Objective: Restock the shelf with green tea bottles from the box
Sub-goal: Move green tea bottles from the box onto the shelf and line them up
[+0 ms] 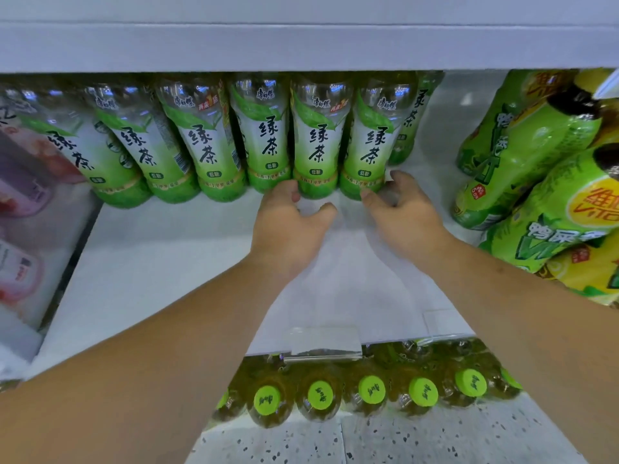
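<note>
- Where the white shelf runs back under the upper shelf, a row of green tea bottles stands upright along its rear, labels facing out, and both bare arms reach in to the right end of that row.
- The right hand grips the base of the end bottle: its thumb lies on the front of the base and its fingers curl round the right side.
- The left hand rests low against the neighbouring bottle; its bent fingers touch the left of that bottle's base while the thumb sticks out free over the shelf. Whether these fingers clasp the bottle cannot be told.
- One more green tea bottle shows partly behind the end bottle, to its right.
- Green and yellow bottles crowd the right of the shelf, well apart from the hands; pink packs lie to the left.
- Below the shelf's front edge, a line of green-capped bottles is seen from above, over a speckled floor.
</note>
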A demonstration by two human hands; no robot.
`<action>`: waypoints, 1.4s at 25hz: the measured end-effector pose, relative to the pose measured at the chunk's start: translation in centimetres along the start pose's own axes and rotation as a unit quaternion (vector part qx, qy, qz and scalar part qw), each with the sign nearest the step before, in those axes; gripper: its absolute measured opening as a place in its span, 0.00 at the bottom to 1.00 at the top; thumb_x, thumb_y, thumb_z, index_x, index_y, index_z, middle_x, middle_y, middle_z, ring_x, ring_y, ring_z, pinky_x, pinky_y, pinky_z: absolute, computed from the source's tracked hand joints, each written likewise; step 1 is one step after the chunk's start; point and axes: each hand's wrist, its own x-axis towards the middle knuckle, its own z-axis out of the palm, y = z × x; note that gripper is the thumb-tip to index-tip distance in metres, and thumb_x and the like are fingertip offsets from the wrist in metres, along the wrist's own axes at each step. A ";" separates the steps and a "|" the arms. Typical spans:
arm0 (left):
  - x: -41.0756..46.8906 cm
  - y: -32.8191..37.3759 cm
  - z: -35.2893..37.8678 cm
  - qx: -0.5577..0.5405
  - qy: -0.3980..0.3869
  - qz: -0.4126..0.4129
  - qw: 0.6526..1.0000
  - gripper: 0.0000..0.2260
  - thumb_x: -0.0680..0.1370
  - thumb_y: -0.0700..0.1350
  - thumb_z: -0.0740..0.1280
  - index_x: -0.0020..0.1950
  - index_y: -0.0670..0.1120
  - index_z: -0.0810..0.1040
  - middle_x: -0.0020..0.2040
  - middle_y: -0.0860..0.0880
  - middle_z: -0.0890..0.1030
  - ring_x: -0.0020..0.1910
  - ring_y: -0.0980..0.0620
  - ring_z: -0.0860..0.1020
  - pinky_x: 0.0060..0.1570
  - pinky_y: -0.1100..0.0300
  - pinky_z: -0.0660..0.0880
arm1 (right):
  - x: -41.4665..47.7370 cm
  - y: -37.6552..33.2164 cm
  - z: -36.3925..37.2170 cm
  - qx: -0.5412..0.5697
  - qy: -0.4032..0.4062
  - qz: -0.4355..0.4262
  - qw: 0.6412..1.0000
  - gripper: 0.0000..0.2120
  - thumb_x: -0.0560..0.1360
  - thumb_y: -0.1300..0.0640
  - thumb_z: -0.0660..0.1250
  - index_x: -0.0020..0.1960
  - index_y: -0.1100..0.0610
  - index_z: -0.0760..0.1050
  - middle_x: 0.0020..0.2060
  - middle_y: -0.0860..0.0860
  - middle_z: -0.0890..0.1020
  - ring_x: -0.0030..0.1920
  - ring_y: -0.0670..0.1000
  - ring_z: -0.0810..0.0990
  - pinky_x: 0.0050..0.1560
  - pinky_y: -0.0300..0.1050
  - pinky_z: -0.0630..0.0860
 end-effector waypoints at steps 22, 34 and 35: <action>-24.8 6.7 -18.6 0.066 -0.360 -0.115 0.924 0.37 0.76 0.69 0.61 0.80 0.52 0.63 0.65 0.57 0.72 0.63 0.52 0.73 0.59 0.52 0.68 | -36.1 -9.5 -10.8 0.072 -0.012 0.297 0.952 0.32 0.82 0.36 0.57 0.80 0.51 0.61 0.75 0.52 0.69 0.72 0.54 0.70 0.65 0.51 0.68; -36.9 14.0 -14.2 0.013 -0.476 -0.057 0.878 0.28 0.80 0.65 0.62 0.77 0.55 0.68 0.71 0.57 0.71 0.63 0.59 0.70 0.57 0.59 0.65 | -52.9 -9.0 -22.9 0.118 0.123 0.364 0.916 0.29 0.82 0.38 0.59 0.79 0.49 0.63 0.73 0.47 0.71 0.63 0.48 0.74 0.60 0.45 0.71; -37.8 14.9 -13.1 0.013 -0.488 -0.045 0.871 0.27 0.80 0.65 0.63 0.77 0.56 0.68 0.70 0.58 0.71 0.62 0.60 0.70 0.55 0.60 0.66 | -53.9 -8.6 -24.3 0.116 0.140 0.366 0.913 0.29 0.82 0.37 0.59 0.79 0.48 0.63 0.73 0.47 0.71 0.63 0.47 0.73 0.59 0.43 0.70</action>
